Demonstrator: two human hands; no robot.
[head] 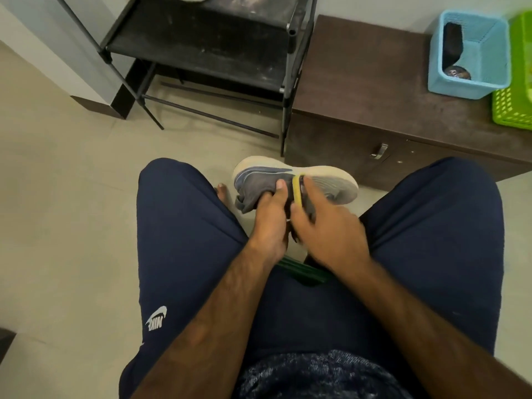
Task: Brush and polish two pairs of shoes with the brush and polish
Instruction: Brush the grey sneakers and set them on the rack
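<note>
Against the grey shoe [259,175], brush [298,188] mostly hidden under blurred right hand [326,230].

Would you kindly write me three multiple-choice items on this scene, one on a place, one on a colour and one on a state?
1. Where does the blue basket stand?
A) on the floor
B) on the brown cabinet
C) on the black rack

2. What colour is the brush in the right hand?
A) yellow
B) red
C) white

3. What is the left hand doing?
A) hanging idle
B) resting on a knee
C) gripping the grey shoe

Answers:
1 B: the basket sits on the cabinet top, beside a green basket.
2 A: a yellow strip shows against the shoe.
3 C: its thumb and fingers clasp the shoe's upper.
</note>
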